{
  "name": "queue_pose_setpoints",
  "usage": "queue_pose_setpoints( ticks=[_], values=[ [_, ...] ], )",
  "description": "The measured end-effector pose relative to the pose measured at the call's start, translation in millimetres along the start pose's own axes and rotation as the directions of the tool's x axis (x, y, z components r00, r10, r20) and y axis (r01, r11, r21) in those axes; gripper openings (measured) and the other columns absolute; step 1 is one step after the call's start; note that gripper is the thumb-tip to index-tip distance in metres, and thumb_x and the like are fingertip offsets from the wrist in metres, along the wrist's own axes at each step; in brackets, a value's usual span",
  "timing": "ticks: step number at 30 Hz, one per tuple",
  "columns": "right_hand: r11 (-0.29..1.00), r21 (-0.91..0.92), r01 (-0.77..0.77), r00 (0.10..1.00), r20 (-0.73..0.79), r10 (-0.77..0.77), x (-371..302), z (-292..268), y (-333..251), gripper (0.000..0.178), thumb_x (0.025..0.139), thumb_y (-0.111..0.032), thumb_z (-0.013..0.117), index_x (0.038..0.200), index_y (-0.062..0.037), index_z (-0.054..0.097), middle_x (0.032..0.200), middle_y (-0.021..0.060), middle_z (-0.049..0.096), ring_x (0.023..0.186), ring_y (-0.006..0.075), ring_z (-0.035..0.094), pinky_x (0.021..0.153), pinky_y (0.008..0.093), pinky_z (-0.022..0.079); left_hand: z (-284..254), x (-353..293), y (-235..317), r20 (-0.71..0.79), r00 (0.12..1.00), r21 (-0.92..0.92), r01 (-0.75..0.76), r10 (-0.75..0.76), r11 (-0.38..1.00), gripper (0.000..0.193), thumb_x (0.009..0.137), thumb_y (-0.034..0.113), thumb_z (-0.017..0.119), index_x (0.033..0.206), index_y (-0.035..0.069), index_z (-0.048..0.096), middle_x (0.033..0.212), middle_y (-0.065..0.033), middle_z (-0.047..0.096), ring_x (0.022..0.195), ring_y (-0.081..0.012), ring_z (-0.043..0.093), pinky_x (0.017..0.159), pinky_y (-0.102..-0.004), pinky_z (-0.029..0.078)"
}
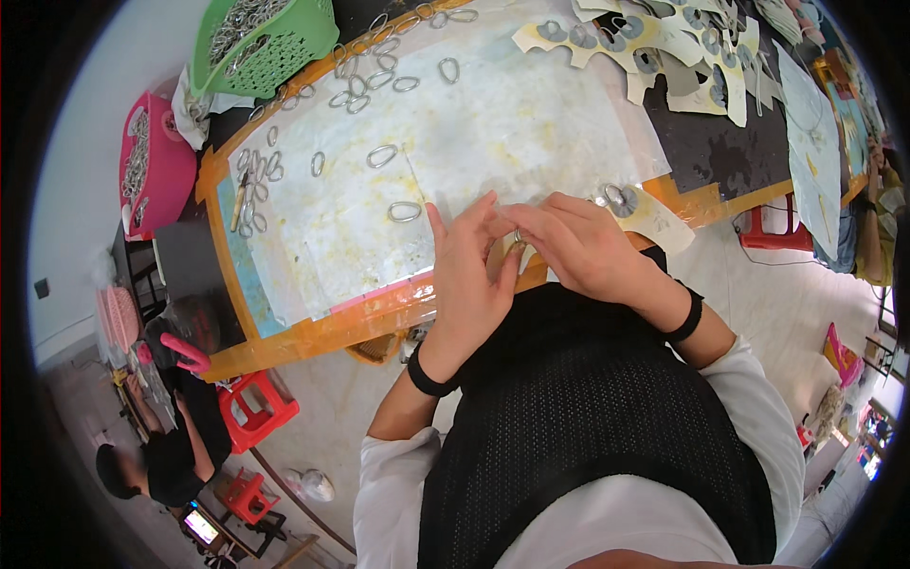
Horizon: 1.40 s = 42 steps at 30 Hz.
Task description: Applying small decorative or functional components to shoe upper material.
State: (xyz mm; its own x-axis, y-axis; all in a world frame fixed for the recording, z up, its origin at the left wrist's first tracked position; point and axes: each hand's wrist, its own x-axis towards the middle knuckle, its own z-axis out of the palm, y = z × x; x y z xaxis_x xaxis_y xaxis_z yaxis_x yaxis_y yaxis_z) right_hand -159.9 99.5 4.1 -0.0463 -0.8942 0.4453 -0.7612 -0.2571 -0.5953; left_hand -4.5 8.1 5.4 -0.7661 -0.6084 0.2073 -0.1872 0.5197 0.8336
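In front of my body, at the near edge of the table, both hands meet fingertip to fingertip. My left hand [471, 270] and my right hand [590, 248] pinch a metal ring [518, 238], mostly covered by the fingers. Just beyond my left hand an oval metal ring [405, 211] lies on the white sheet [474, 123], with another oval ring [382, 156] farther off. Right of my right hand, cream-coloured card [654, 220] bears round grey metal pieces [621, 199].
Several loose rings [355, 90] lie toward the far left, near a thin pointed tool [239, 201]. A green basket [265, 52] and a pink basket [161, 171] hold metal rings. Cut card pieces [682, 57] are piled far right. A person [185, 446] sits by red stools [254, 412].
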Motion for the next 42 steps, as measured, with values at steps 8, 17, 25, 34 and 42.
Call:
queue_pose_setpoints(
  ticks=[8,17,25,34,42],
  values=[
    [0.994,0.079,-0.08,0.991,-0.098,0.088,-15.8,10.9,-13.0,0.05,0.077,0.0,0.063,0.125,-0.0028,0.05,0.094,0.0133,0.062,0.08,0.0309,0.058,0.069,0.0382,0.048,-5.2,7.3,5.0,0.068,0.992,0.251,-0.117,0.103,0.961,0.028,0.077,0.0,0.066,0.104,0.008,0.063,0.101,-0.005,0.067,0.123,-0.0273,0.052,0.114,-0.0607,0.004],
    [0.984,0.081,-0.159,0.987,0.008,0.159,-14.6,-19.4,-14.6,0.055,0.076,0.008,0.059,0.128,-0.0053,0.053,0.097,0.012,0.062,0.094,0.0312,0.057,0.081,0.0384,0.049,-2.2,2.8,1.7,0.011,0.979,0.301,-0.195,0.202,0.933,0.013,0.075,0.0,0.067,0.084,0.01,0.069,0.105,-0.001,0.063,0.123,-0.028,0.05,0.111,-0.0658,0.008],
    [1.0,0.025,0.008,1.0,0.022,-0.008,-5.6,-12.2,-3.3,0.057,0.072,0.004,0.059,0.128,-0.0041,0.054,0.09,0.0113,0.062,0.087,0.0279,0.059,0.076,0.036,0.05,-4.7,1.8,-1.7,0.006,0.959,0.337,-0.269,0.284,0.902,0.009,0.074,0.003,0.071,0.08,0.01,0.07,0.103,-0.0017,0.064,0.119,-0.0281,0.053,0.112,-0.0623,0.009],
    [1.0,0.004,0.018,0.997,-0.072,-0.018,-20.3,-4.7,-7.2,0.052,0.074,0.007,0.058,0.124,0.003,0.048,0.098,0.0139,0.061,0.082,0.0298,0.059,0.071,0.0373,0.049,-10.7,7.4,-0.4,0.107,0.964,0.276,-0.263,0.242,0.924,0.026,0.077,0.0,0.067,0.101,0.009,0.06,0.116,-0.004,0.062,0.124,-0.0283,0.051,0.112,-0.0647,0.003],
    [0.998,0.032,0.046,0.999,-0.004,-0.046,-6.5,-14.5,-6.6,0.054,0.072,0.005,0.06,0.124,0.0024,0.048,0.103,0.0121,0.062,0.083,0.0278,0.059,0.072,0.0375,0.05,-9.7,11.7,-3.3,0.161,0.974,0.091,-0.175,0.159,0.98,0.05,0.076,-0.003,0.067,0.12,0.006,0.044,0.122,-0.0125,0.059,0.125,-0.0288,0.049,0.114,-0.0597,-0.002]
  ],
)
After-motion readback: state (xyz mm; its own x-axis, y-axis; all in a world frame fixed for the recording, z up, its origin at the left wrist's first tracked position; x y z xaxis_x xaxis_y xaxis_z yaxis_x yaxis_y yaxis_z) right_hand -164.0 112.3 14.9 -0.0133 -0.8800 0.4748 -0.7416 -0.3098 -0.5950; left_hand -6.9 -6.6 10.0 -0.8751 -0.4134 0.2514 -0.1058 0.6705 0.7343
